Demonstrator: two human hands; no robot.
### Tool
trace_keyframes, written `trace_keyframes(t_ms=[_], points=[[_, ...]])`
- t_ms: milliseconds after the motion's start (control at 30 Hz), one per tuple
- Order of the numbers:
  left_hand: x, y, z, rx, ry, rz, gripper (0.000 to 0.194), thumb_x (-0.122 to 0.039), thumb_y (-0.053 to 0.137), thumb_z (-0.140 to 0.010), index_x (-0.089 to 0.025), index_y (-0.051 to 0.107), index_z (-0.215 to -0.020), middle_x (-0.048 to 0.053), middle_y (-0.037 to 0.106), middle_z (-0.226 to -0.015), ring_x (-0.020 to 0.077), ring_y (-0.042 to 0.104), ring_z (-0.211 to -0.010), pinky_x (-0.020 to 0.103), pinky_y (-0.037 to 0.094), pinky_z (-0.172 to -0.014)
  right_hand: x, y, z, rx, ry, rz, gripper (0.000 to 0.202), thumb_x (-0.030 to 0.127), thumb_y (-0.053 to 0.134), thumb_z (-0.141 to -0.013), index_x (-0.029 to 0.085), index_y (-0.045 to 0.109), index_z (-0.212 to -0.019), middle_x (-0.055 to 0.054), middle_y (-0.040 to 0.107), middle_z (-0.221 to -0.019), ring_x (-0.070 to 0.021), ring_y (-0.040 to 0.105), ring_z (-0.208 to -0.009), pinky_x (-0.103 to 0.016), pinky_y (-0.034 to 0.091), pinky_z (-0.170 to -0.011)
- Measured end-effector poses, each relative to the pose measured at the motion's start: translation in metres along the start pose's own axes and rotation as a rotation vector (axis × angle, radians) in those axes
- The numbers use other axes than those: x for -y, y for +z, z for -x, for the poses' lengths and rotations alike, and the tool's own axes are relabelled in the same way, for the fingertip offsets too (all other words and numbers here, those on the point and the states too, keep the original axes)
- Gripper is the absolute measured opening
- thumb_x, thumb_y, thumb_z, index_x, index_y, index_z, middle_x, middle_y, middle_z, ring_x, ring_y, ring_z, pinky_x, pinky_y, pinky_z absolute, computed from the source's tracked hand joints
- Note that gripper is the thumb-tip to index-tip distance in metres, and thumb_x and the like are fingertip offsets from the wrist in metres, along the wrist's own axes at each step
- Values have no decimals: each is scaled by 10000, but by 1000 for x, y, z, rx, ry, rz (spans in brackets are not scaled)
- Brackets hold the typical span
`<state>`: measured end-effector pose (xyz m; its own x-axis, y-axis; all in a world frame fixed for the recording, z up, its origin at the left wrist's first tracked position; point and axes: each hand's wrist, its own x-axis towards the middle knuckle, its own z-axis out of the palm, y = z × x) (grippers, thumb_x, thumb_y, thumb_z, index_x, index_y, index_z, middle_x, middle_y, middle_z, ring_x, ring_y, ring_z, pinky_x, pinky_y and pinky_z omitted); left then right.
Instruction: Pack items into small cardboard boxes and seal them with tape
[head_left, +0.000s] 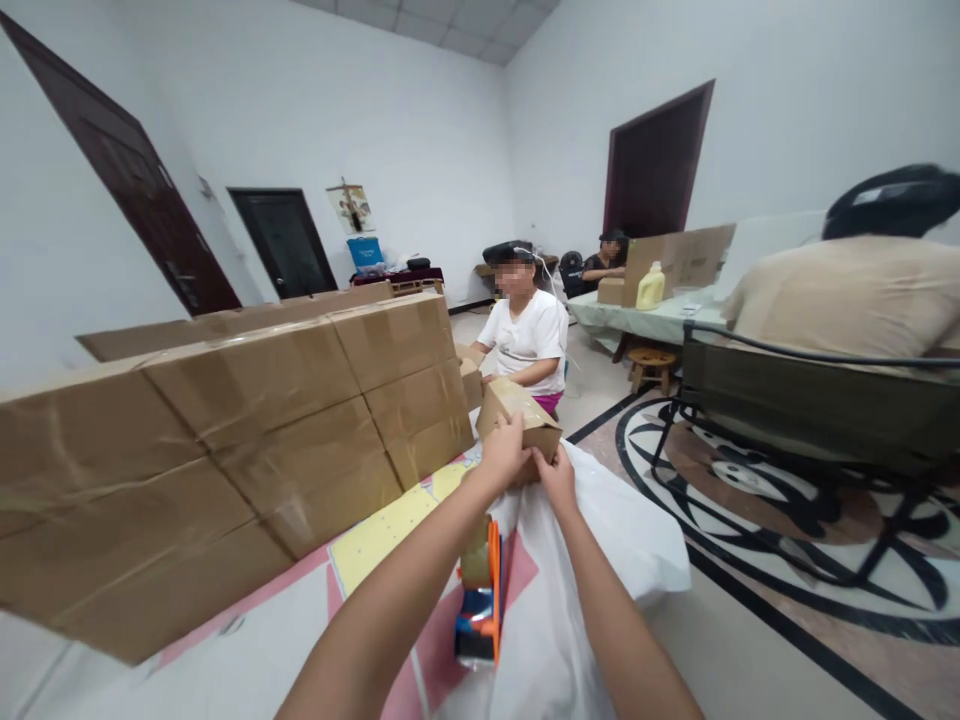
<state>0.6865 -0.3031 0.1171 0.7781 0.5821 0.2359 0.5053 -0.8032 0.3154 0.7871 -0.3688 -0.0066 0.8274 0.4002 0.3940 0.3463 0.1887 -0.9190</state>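
Observation:
A small cardboard box (517, 408) with shiny tape on its top stands near the far end of the covered table (390, 530). My left hand (507, 452) grips its near left side, fingers on the top. My right hand (556, 478) pinches the lower near edge at the right, close to my left hand. Between my forearms lies a tape dispenser (480, 600) with an orange side, a blue part and a roll of tape; neither hand touches it.
Stacked, taped cardboard boxes (292, 430) fill the table's left side. Across the far end sits a person in a white shirt (525, 335). Another person leans back in a dark chair (810, 400) at right. Behind, a yellow bottle (651, 287) stands on another table (637, 318).

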Motion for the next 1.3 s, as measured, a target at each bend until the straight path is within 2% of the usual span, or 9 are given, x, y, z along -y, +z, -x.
trace_keyframes(t_ms=[200, 300, 433, 600, 800, 933, 1067, 1167, 1300], points=[[29, 16, -19, 24, -10, -52, 664, -422, 661, -868, -221, 320, -1401, 213, 544, -1408, 282, 689, -1084, 317, 499, -813, -29, 1, 0, 88, 57, -3, 648, 476, 671, -823, 204, 547, -1399, -136, 702, -1284, -301, 698, -1128, -397, 592, -862], [48, 18, -21, 11, -71, -69, 575, -482, 644, -878, -205, 387, -1312, 169, 667, -1235, 266, 709, -1024, 298, 495, -765, -34, 1, 0, 84, 66, 72, 681, 453, 656, -828, 208, 507, -1446, -164, 641, -1374, -333, 647, -1219, -407, 598, -808], [60, 19, -21, -16, -168, -123, 574, -563, 646, -856, -209, 441, -1259, 146, 738, -1033, 315, 723, -984, 336, 498, -757, -38, 2, 1, 41, 76, 115, 625, 444, 630, -820, 176, 555, -1380, -203, 664, -1312, -326, 686, -1113, -396, 589, -742], [61, 19, -25, -45, -319, -163, 676, -615, 612, -856, -183, 405, -1334, 186, 743, -1015, 357, 728, -980, 374, 512, -750, -41, 2, 2, -20, 70, 121, 476, 432, 571, -818, 144, 617, -1195, -176, 709, -1120, -245, 690, -857, -372, 570, -708], [52, 23, -38, -57, -371, -182, 705, -603, 599, -865, -165, 381, -1371, 222, 734, -1073, 375, 709, -1051, 409, 523, -811, -42, 1, 1, -38, 72, 136, 398, 391, 557, -809, 158, 610, -1127, -118, 679, -1023, -197, 642, -767, -345, 542, -719], [43, 20, -47, -37, -353, -158, 723, -611, 649, -826, -183, 402, -1353, 214, 736, -1097, 353, 715, -1048, 393, 524, -820, -42, 1, 0, -45, 73, 137, 378, 377, 549, -812, 158, 605, -1115, -105, 666, -988, -192, 628, -728, -343, 531, -700], [47, 3, -48, -25, -290, -120, 836, -709, 709, -714, -240, 411, -1339, 150, 749, -1098, 344, 720, -1025, 371, 532, -777, -43, 2, -2, -46, 74, 135, 366, 358, 551, -809, 158, 601, -1112, -101, 665, -977, -192, 631, -715, -342, 531, -692], [51, -8, -43, -83, -235, -128, 784, -686, 658, -777, -277, 375, -1382, 126, 728, -1162, 340, 702, -1062, 403, 539, -812, -45, 2, -2, -54, 75, 132, 362, 352, 553, -807, 163, 597, -1113, -99, 666, -987, -191, 633, -720, -345, 532, -711], [49, -1, -39, -196, -148, -163, 760, -592, 669, -812, -245, 369, -1417, 166, 505, -1482, 331, 565, -1283, 437, 521, -952, -44, 2, -2, -66, 72, 134, 348, 356, 555, -810, 168, 598, -1100, -94, 662, -983, -190, 630, -715, -355, 533, -725]])
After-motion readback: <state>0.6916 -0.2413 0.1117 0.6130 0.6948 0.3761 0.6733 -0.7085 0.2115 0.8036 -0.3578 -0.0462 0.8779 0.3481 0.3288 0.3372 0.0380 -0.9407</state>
